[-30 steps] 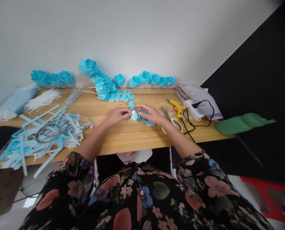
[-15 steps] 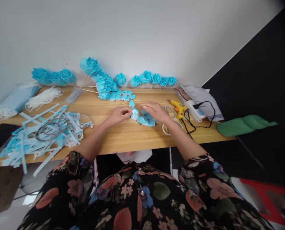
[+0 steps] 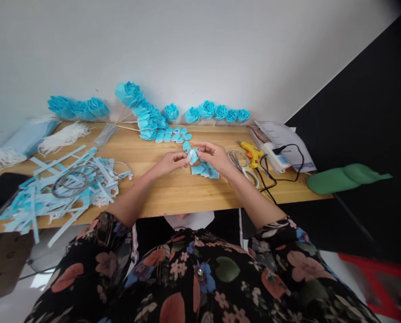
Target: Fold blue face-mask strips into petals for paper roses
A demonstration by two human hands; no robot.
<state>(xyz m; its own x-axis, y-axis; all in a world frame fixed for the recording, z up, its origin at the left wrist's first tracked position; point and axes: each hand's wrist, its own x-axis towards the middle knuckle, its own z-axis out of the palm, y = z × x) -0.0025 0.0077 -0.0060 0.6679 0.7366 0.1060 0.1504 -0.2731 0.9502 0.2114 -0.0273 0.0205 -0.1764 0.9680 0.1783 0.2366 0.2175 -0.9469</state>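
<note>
My left hand (image 3: 169,162) and my right hand (image 3: 214,155) meet over the middle of the wooden table (image 3: 173,188). Both pinch one small light-blue paper piece (image 3: 192,156) between their fingertips, just above the tabletop. A little heap of blue folded pieces (image 3: 205,170) lies right under my right hand. Further back sits a row of small curled blue petals (image 3: 171,134). Finished blue paper roses (image 3: 217,111) lean against the wall.
Cut blue paper strips and a wire ring (image 3: 68,181) cover the left side. Scissors (image 3: 242,163), a yellow glue gun (image 3: 250,151), a power strip with black cord (image 3: 279,158) and papers lie to the right. A green object (image 3: 345,177) sticks out past the right edge.
My right hand drew away to the heap half a second ago and has come back to the blue piece. Both hands now hold it slightly further from me.
</note>
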